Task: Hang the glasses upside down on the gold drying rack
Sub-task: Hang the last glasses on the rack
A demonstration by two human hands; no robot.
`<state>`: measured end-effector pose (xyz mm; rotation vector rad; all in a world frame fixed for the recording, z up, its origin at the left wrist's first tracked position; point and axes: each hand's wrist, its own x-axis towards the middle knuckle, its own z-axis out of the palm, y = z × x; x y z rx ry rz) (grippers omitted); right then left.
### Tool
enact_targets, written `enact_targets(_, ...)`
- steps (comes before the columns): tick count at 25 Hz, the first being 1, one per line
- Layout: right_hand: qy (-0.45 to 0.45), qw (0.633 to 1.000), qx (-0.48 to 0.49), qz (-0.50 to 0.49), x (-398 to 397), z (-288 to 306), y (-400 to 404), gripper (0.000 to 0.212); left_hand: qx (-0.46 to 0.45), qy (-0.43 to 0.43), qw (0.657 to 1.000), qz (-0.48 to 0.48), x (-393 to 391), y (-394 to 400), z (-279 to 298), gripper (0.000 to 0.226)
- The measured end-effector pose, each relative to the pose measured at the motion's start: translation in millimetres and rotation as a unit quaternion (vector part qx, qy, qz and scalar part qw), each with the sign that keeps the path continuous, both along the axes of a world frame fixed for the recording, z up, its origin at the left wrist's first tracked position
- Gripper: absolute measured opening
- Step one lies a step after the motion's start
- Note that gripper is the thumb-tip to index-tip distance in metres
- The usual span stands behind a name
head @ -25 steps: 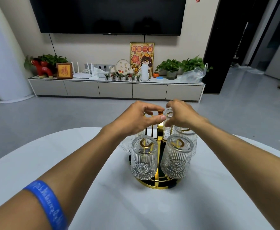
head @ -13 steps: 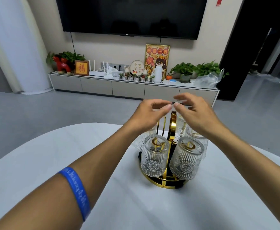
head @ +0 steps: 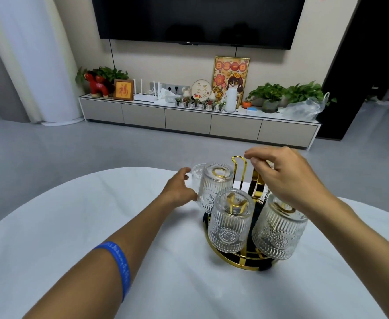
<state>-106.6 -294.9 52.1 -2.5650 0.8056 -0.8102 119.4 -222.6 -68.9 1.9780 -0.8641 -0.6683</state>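
Observation:
The gold drying rack (head: 235,264) stands on the white table, its looped gold handle (head: 239,162) sticking up in the middle. Ribbed clear glasses hang upside down on it: one at the front (head: 230,226), one at the front right (head: 278,233), one at the back left (head: 214,187). Another glass (head: 197,171) shows partly behind that one. My left hand (head: 179,191) is spread beside the back-left glass, holding nothing. My right hand (head: 288,178) hovers over the rack's right side, fingers loosely bent and empty, hiding what lies beneath it.
The round white table (head: 73,238) curves away to an edge just beyond the rack. Past it are grey floor, a low TV cabinet (head: 188,117) with plants and ornaments, and a large wall-mounted TV (head: 198,17).
Both hands have left their pinch above the rack's handle. My left hand dropped down and left beside the back-left glass; my right hand drew slightly right. The view shifted.

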Motion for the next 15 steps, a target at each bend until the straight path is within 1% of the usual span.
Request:
enact_targets(1,-0.012,1.000,0.010,0.002,-0.7,-1.2,-0.9,0.027,0.002,0.002,1.000,-0.019,-1.0,-8.0,-7.2,0.087)
enact_targets(2,-0.027,0.999,0.021,0.007,-1.6,-2.2,-1.4,0.026,-0.003,0.001,1.000,-0.027,-1.2,-14.4,-14.3,0.086)
enact_targets(6,-0.051,0.998,0.025,0.019,-3.9,-8.1,-3.2,0.025,-0.041,0.000,0.999,-0.019,2.6,-30.7,-34.3,0.064)
enact_targets(8,-0.055,0.998,0.032,0.022,-4.9,-9.5,-4.1,0.025,-0.051,0.005,0.999,0.001,2.9,-33.4,-38.2,0.057)
enact_targets(10,-0.055,0.997,0.038,0.026,-5.3,-9.3,-5.6,0.026,-0.054,-0.008,0.997,0.048,3.5,-29.0,-34.9,0.050)
enact_targets(11,-0.054,0.997,0.038,0.027,-4.9,-9.1,-6.3,0.026,-0.059,-0.010,0.996,0.073,4.8,-24.0,-30.5,0.052)
enact_targets(13,-0.048,0.998,0.033,0.026,-4.2,-8.6,-6.4,0.027,-0.089,-0.007,0.990,0.109,11.5,-11.7,-14.0,0.069)
enact_targets(15,-0.042,0.998,0.040,0.025,-3.9,-7.2,-5.0,0.027,-0.135,-0.009,0.983,0.122,20.4,2.9,16.0,0.083)
